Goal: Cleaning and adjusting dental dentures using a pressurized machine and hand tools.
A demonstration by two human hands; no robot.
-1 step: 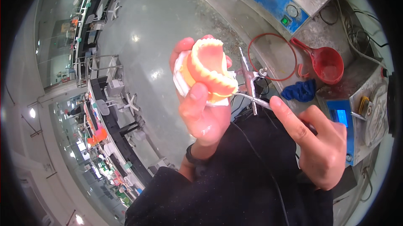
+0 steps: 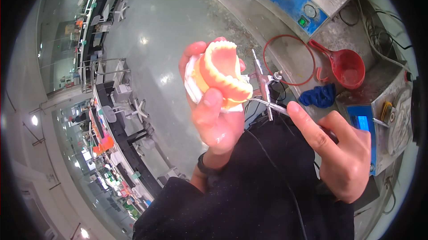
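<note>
Denture model point(image 2: 225, 79): held up in your left hand near the middle of the view, a tooth-lined pink-orange arch on a white base.
Left hand point(image 2: 214, 122): grasping the model, your thumb pressed on its near side and fingers wrapped behind; a dark wristband point(image 2: 206, 164) circles the wrist.
Bent-tip metal instrument point(image 2: 277, 108): its tip points at the model's lower right edge; you cannot tell whether it touches.
Right hand point(image 2: 343, 155): gripping the instrument, your index fingertip on the handle, other fingers curled.
Metal frame point(image 2: 264, 89): just beyond the instrument, its rods slanting.
Workbench point(image 2: 272, 23): to your right, bearing a red dipper point(image 2: 348, 68), a crumpled blue cloth point(image 2: 318, 96) and a blue-fronted machine point(image 2: 281, 2).
</note>
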